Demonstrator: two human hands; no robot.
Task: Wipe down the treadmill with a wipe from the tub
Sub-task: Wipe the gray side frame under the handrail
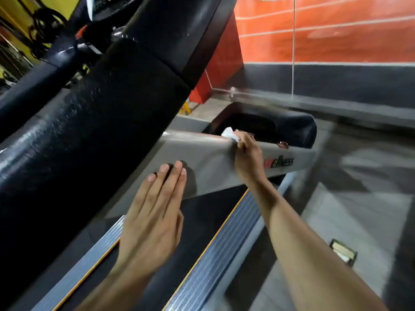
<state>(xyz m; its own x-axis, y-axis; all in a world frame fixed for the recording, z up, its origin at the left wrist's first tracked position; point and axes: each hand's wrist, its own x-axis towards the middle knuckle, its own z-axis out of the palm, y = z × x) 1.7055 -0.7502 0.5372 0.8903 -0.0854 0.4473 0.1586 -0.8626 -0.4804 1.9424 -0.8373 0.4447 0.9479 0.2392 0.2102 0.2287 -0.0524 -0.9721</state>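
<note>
A: Status? L to R pls.

B: Far left it's the black padded upright (107, 122) of the treadmill, filling most of the view and blocking everything behind it. Next, left hand (155, 221): fingers straight and together, flat, held over the belt (202, 212) w/ fingertips at the grey motor cover (202, 158). Can't tell if it's touching or just above. Holding nothing.

A: And the wipe?

B: Wipe (230, 133) is in the right hand (248, 158), fingers curled round it, pressed on the top edge of the grey cover, just left of the red/black logo (278, 163). Only a white corner shows past the knuckles. Right of that is the black end cap (292, 129), then grey floor (359, 221). Tub not in view.

A: Progress?

B: My read: mid-wipe on the cover top. Side rails (215, 261) and upright look not yet done, but can't confirm, frame's blurry.

A: Risks?

B: 1) Wipe is bunched small, so contact patch is poor and I'd prob leave streaks or missed strips. 2) Grip's at the edge, so a hard push could slip the wipe off into the dark recess behind the cover. 3) If the left hand leans on the belt and it rolls, I lose balance. 4) Upright hides the console side, easy to skip.
</note>
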